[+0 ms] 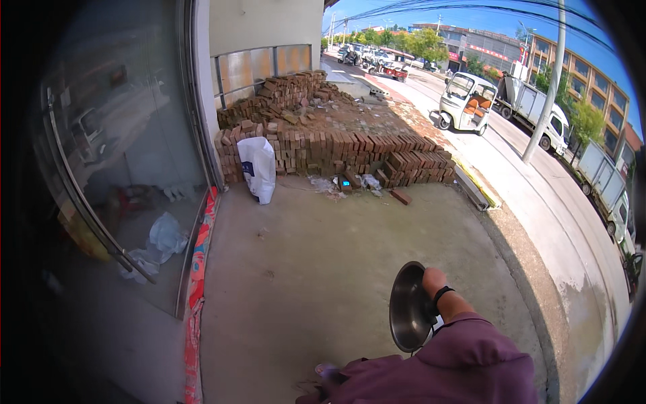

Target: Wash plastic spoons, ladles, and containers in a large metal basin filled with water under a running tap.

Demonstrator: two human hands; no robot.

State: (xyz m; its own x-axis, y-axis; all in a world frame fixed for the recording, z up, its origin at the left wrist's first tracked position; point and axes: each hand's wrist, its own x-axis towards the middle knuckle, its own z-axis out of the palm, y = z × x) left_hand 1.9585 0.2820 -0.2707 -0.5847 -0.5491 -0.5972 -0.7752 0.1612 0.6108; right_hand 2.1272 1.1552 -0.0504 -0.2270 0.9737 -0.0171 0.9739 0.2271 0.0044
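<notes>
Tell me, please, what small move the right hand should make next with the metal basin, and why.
Probably turn the metal basin level, if it is to hold anything: the right hand grips it by one edge, and it hangs steeply tilted.

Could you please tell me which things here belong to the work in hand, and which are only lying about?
Seems in use:
- metal bowl, gripped at its rim by the right hand

Apparently just lying about:
- white sack, standing before the bricks
- stacked bricks
- loose brick on the ground
- red patterned strip along the glass door
</notes>
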